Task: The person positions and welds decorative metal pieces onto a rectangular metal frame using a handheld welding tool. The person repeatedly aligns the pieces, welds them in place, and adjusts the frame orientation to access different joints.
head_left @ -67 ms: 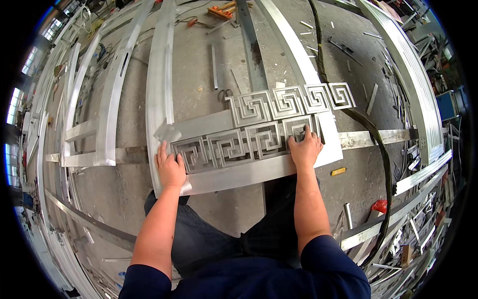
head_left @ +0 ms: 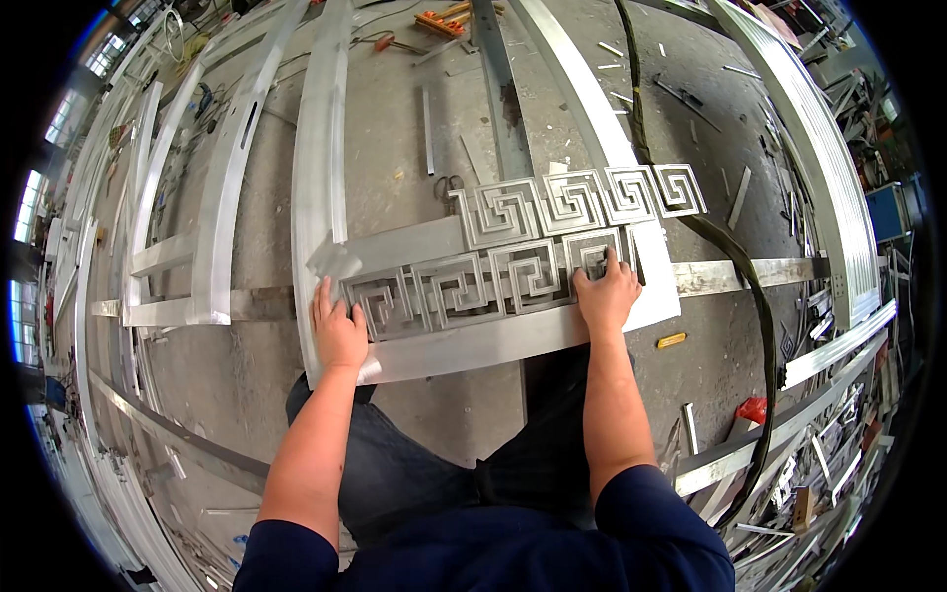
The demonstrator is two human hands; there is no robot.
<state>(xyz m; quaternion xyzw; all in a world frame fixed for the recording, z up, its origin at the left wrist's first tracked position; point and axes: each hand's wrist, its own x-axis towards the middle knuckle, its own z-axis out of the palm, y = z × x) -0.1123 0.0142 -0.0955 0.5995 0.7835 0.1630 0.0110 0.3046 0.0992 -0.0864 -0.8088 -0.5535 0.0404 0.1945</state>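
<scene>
A silver metal lattice panel (head_left: 480,285) with a square spiral pattern lies between two crosswise rails of a large aluminium frame (head_left: 464,351). My left hand (head_left: 340,331) rests at the panel's left end, fingers stretched over the frame's left post and thumb beside the lattice. At the other end, my right hand (head_left: 606,296) grips the panel with thumb and fingers bent into its pattern; some fingertips are hidden. A second lattice panel (head_left: 503,214) lies across the far rail, its right end sticking out past the frame's right post. Neither hand touches it.
A dark cable (head_left: 758,296) runs along the right of the frame. On the floor are a yellow-handled tool (head_left: 671,340), scissors (head_left: 449,185) and scattered metal offcuts. Long aluminium profiles (head_left: 804,148) stand at right; another frame (head_left: 212,247) is at left. Orange clamps (head_left: 439,24) lie far off.
</scene>
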